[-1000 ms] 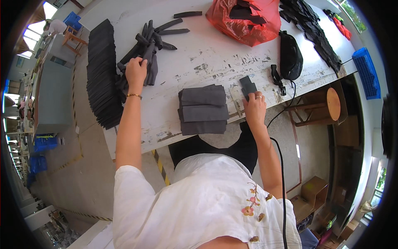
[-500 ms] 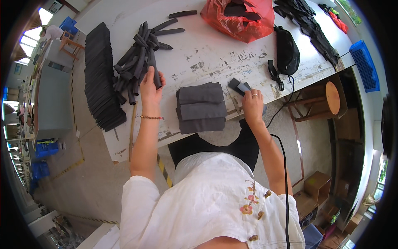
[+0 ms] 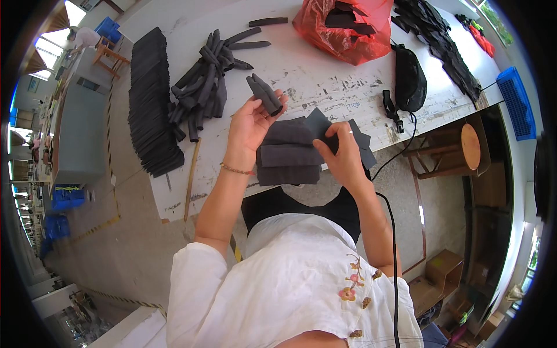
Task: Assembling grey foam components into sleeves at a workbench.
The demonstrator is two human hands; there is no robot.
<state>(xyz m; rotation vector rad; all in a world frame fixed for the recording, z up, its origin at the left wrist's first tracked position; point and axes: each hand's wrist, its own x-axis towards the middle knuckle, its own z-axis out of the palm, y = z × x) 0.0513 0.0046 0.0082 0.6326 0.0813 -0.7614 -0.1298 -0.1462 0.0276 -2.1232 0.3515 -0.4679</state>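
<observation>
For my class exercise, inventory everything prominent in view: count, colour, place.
Table: one, white, centre
Stacked pieces: many, black, left
Rolls: many, grey, upper left
Held rolls: count unclear, grey, centre
Folded pieces: several, grey, centre
Flat pieces: several, grey, centre-right
Bag: one, red, top
Pouch: one, black, right
Strips: many, black, upper right
Basket: one, blue, right
Stools: two, brown, both sides
Boxes: several, brown, lower right
Shirt: one, white, bottom
Left hand: one, bare, centre
Right hand: one, ringed, centre
</observation>
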